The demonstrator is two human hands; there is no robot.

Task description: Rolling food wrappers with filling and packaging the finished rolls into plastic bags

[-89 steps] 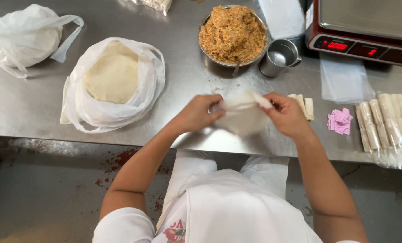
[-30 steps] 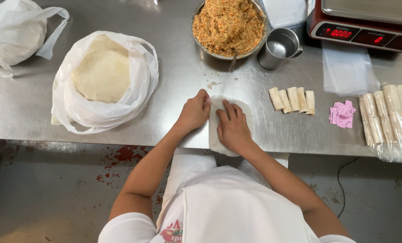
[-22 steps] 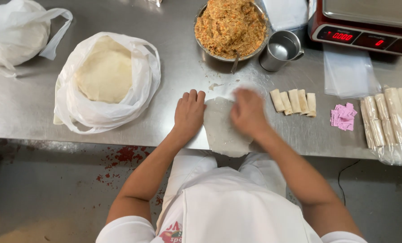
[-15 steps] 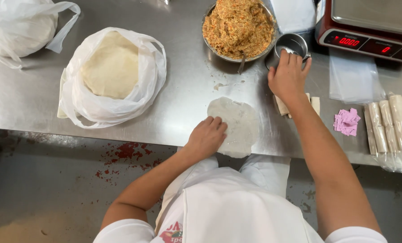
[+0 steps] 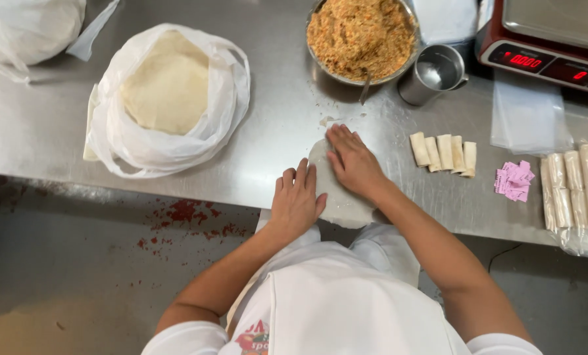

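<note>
Far left on my steel counter (image 5: 37, 141) there's a tied-up white plastic bag (image 5: 27, 26) half out of view. Next to it sits an open white bag (image 5: 166, 141) with a stack of pale round wrappers (image 5: 169, 89) inside.

Moving toward the middle, my left hand (image 5: 296, 200) is flat, fingers spread and not gripping anything, pressing down at the near edge of the counter with its fingertips on the left rim of a single wrapper (image 5: 337, 197). That wrapper lies flat right at the counter's front edge, a bit of it hanging over. My right hand (image 5: 352, 161) is also open and flat, palm down on top of the wrapper, fingers pointing away from me.

Behind my hands is a metal bowl (image 5: 360, 77) full of orange-brown shredded filling (image 5: 360, 33), and just right of it a small metal cup (image 5: 433, 73).

Right of my right hand there's a short row of finished rolls (image 5: 444, 151), then a little pile of pink paper slips (image 5: 514, 181). Far right, more rolls packed in clear plastic (image 5: 573, 197), and a red scale (image 5: 544, 39) at the back corner.
</note>
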